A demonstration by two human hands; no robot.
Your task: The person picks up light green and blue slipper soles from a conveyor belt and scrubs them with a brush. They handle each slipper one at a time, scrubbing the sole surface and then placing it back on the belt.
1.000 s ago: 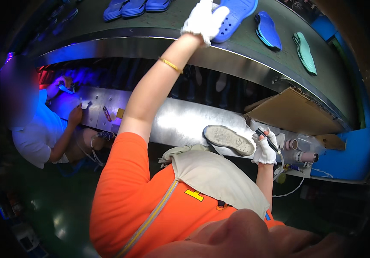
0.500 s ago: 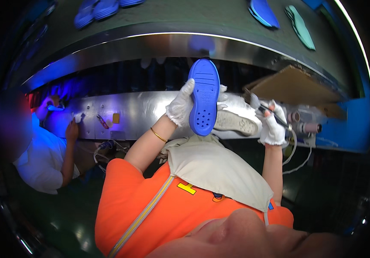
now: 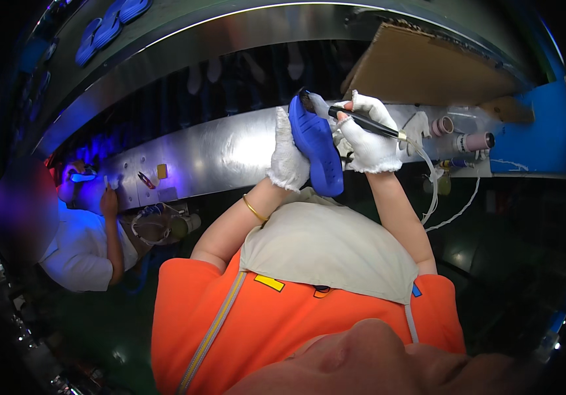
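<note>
A co-worker in a white shirt sits at far left along the metal tabletop. Toward the center, a gloved left hand grasps a tilted blue shoe sole — held between the hands — while the gloved right hand's fingers grip a black-handled tool, its pale head beside the sole's far end. The step in hand appears to be tool-work there; the next move calls for a steady left grip. Cardboard leans at far right.
</note>
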